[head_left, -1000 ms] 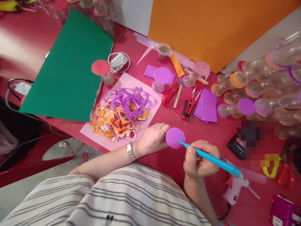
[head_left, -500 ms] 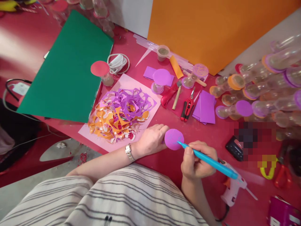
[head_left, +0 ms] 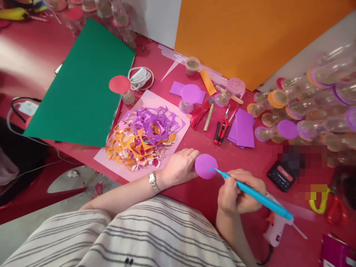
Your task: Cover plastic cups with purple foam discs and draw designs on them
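Note:
My left hand (head_left: 179,167), with a watch on the wrist, is closed at the left side of a round purple paper disc (head_left: 204,167). The hand hides whatever is beneath the disc. Blue marks speckle the disc's lower and right part. In my right hand (head_left: 240,191) is a blue felt-tip pen (head_left: 264,200), gripped near its tip. That tip is at the disc's right edge; whether it touches cannot be told.
Paper scraps (head_left: 144,135) lie heaped on a pink sheet (head_left: 111,167) at left, beside a green board (head_left: 83,89). Beyond are red-handled pliers (head_left: 221,129), a small hammer (head_left: 209,115) and purple cards (head_left: 243,128). A glue gun (head_left: 275,230) lies right; clear plastic hourglass shapes (head_left: 311,100) are stacked behind.
The blue pen has moved right, from over the disc to its right edge. More blue marks show on the disc. My left hand stays in place.

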`<action>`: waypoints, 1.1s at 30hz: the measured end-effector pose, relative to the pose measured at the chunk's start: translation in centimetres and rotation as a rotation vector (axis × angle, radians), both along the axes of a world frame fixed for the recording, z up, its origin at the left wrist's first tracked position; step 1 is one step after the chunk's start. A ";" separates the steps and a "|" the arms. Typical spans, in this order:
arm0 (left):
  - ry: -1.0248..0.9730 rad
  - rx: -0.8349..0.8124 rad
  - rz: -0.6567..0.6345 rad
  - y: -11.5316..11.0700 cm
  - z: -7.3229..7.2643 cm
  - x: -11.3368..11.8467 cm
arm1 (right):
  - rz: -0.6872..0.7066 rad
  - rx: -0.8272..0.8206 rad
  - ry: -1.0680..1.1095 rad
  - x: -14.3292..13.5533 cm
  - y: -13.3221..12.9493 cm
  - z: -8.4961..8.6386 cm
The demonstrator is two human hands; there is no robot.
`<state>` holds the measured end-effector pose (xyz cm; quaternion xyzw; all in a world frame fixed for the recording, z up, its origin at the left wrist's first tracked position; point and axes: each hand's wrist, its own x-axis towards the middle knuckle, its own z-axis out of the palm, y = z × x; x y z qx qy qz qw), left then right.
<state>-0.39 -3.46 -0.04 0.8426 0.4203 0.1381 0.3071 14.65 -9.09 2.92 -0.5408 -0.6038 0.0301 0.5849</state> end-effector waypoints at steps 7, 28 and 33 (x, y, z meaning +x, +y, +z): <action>-0.009 0.006 0.001 0.0 0.2 -0.2 | -0.084 0.029 0.080 0.1 0.1 -0.8; -0.034 0.025 -0.104 -0.2 0.4 -0.3 | 0.073 -0.490 0.083 0.4 1.4 0.3; -0.027 0.024 -0.104 -0.2 0.7 -0.2 | 0.057 -0.540 0.136 0.8 1.8 -0.4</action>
